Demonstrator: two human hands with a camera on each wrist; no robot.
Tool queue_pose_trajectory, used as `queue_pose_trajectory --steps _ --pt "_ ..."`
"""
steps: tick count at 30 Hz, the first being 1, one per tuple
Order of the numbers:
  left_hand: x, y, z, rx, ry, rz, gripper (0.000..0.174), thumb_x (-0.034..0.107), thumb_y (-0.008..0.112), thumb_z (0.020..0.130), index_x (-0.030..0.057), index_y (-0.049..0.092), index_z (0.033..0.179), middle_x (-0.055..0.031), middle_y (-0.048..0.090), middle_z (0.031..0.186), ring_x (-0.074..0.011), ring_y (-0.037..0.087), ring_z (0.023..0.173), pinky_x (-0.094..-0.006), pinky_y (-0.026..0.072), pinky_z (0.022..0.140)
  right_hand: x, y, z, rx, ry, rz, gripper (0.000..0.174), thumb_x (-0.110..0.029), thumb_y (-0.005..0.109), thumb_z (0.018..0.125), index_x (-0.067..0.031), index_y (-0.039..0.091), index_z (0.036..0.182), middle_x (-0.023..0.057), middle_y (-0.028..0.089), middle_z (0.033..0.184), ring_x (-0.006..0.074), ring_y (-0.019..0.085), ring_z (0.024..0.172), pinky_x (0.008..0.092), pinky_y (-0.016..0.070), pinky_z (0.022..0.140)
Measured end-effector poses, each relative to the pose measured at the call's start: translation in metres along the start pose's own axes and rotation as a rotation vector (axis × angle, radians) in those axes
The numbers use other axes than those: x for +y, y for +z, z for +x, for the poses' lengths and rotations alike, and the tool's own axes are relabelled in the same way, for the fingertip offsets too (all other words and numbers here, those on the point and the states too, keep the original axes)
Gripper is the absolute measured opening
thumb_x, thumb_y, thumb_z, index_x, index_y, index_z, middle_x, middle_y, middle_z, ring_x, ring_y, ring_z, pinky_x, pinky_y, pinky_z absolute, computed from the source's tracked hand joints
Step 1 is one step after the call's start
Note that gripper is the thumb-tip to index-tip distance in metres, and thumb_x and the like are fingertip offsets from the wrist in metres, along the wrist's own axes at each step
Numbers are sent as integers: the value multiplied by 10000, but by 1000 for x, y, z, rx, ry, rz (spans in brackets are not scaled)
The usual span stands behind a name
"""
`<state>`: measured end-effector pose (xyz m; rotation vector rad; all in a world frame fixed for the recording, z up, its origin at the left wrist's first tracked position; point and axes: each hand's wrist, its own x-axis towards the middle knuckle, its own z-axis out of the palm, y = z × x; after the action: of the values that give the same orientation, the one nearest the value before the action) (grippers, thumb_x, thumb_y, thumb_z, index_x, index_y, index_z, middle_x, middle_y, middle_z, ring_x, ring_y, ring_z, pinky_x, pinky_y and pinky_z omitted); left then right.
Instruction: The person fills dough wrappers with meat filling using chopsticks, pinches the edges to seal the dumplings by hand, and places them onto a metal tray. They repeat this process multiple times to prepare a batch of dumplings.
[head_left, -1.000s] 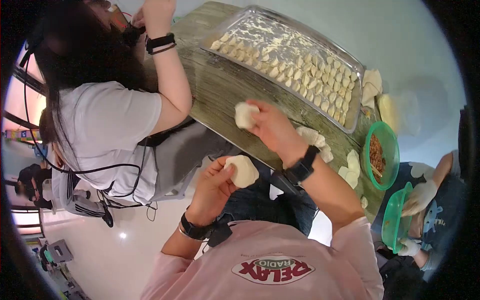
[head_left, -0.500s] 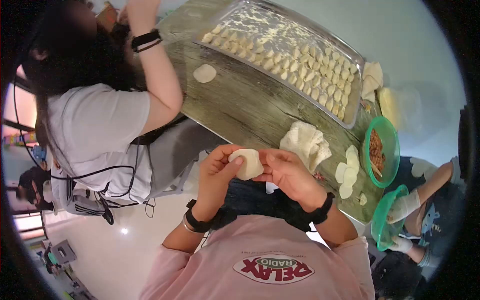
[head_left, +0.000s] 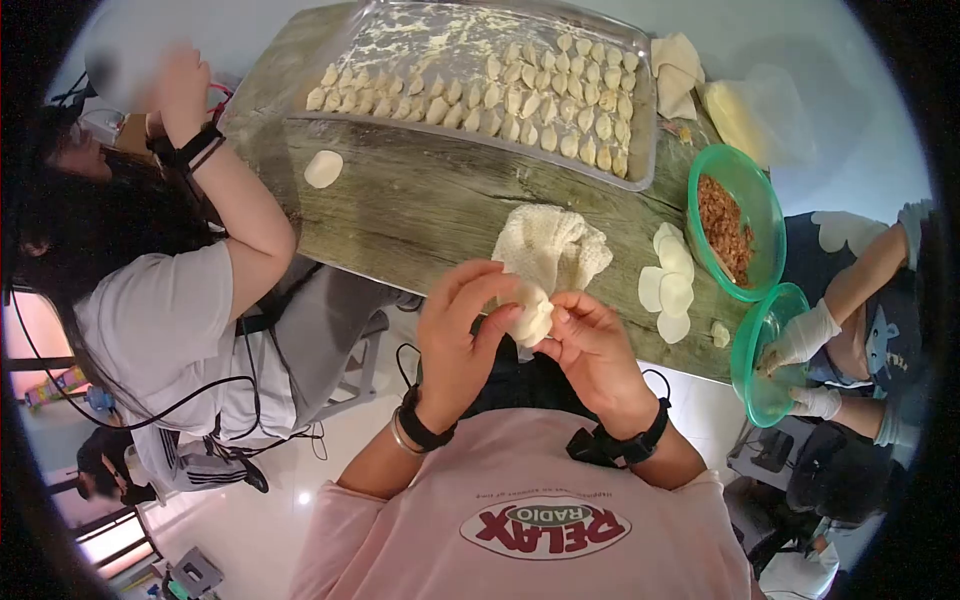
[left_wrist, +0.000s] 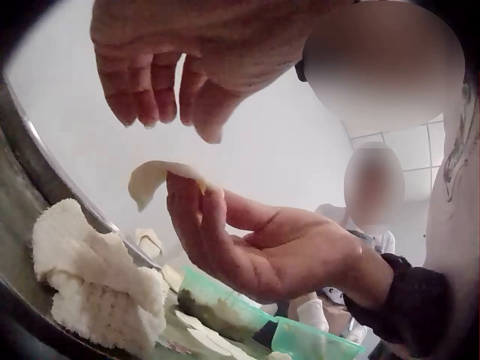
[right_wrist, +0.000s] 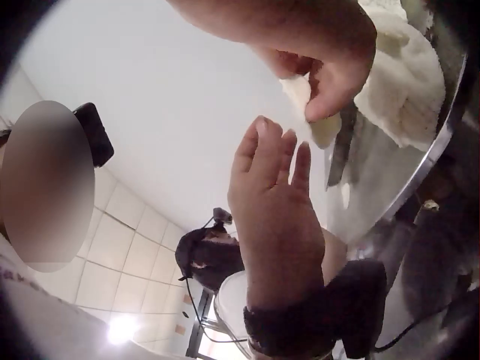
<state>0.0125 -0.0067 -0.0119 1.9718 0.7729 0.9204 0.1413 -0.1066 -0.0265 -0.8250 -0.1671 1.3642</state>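
In the head view, my right hand (head_left: 603,355) pinches a pale dumpling wrapper (head_left: 537,318) between thumb and fingers, in front of my chest at the table's near edge. The wrapper droops in a curve from those fingertips in the left wrist view. My left hand (head_left: 462,325) is just beside it; in the right wrist view its fingers (right_wrist: 264,154) are extended, apart from the dough. A cream towel (head_left: 550,245) lies crumpled on the table beyond my hands. One round wrapper (head_left: 323,169) lies alone at the left, and several overlapping wrappers (head_left: 673,285) lie at the right.
A metal tray (head_left: 648,130) with rows of dumplings stands at the back. On the right are a green bowl (head_left: 768,215) of meat filling and a second green bowl (head_left: 745,350) held by gloved hands. Another person (head_left: 165,310) sits at the left.
My right hand laid one wrapper on the table at left, then came back to the wrapper in my left hand. Now the right hand holds it, and the left has let go. The head view has shifted.
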Motion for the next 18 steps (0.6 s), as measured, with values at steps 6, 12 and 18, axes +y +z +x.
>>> queue_pose_trajectory --steps 6,12,18 --pt "7 4 -8 -144 47 19 363 103 723 695 54 588 1029 -118 570 1092 -260 549 1015 -338 438 843 -8 0 -6 94 -55 36 158 -95 516 903 18 551 1007 94 606 996 176 603 923 334 501 820" --pt "-6 10 -8 -194 -664 -894 397 151 642 817 -6 528 1164 -89 557 1136 -175 519 1075 -319 413 922 -9 -10 -13 30 -68 8 154 -100 518 904 16 549 999 95 603 1005 174 603 918 331 508 804" --pt "8 7 0 -273 -411 -614 226 33 627 808 20 579 1028 -26 595 929 -120 561 905 -254 468 784 -12 1 -25 72 -76 -7 231 -76 562 874 19 546 1083 75 604 987 159 600 888 317 509 797"
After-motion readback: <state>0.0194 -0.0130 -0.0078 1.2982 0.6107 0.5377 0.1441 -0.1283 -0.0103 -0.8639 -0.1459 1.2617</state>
